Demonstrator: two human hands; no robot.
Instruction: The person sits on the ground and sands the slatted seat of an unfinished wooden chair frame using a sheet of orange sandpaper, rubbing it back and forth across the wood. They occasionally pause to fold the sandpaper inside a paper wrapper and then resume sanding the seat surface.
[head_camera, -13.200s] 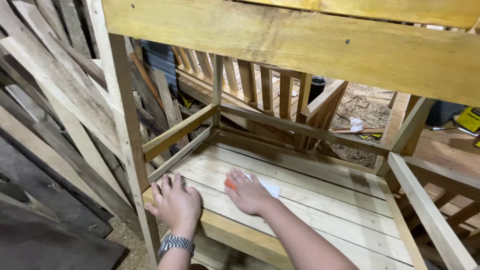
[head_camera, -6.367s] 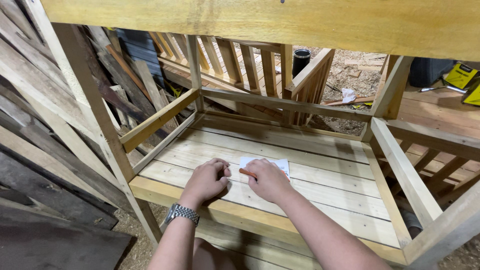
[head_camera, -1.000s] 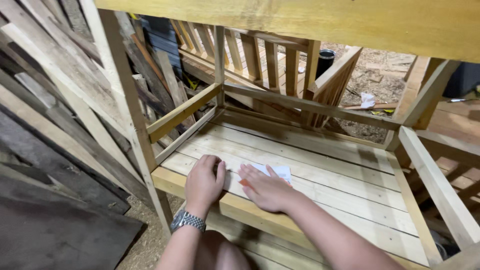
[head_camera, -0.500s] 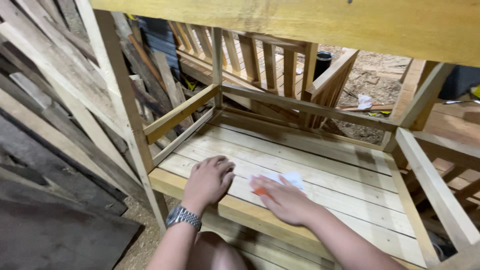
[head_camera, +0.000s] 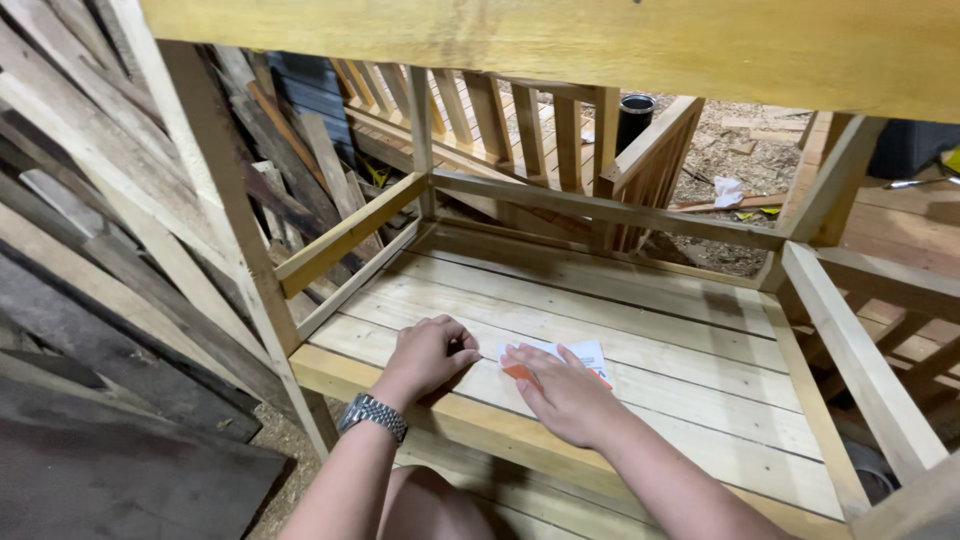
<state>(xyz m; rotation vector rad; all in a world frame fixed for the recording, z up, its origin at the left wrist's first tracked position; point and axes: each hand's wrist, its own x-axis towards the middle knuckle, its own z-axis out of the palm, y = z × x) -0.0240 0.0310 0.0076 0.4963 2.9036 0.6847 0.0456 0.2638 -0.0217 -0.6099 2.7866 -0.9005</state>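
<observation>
My right hand (head_camera: 565, 393) lies flat on a small white sheet with an orange underside, probably sandpaper (head_camera: 582, 354), pressing it onto the slatted wooden shelf (head_camera: 690, 340) of a pale timber frame. My left hand (head_camera: 428, 354), with a metal watch (head_camera: 373, 413) on the wrist, rests loosely curled on the same shelf just left of the sheet, holding nothing. Both hands are near the shelf's front rail (head_camera: 480, 425).
The frame has upright posts (head_camera: 232, 200), side rails (head_camera: 850, 350) and a broad plank across the top (head_camera: 560, 45). Loose boards lean in a stack at left (head_camera: 90, 250). Behind stand more slatted frames (head_camera: 500, 125), a black cylinder (head_camera: 634, 115) and sawdust-covered ground.
My right hand has slid the sheet back to the left, towards my left hand. My left hand has stayed in about the same place on the shelf.
</observation>
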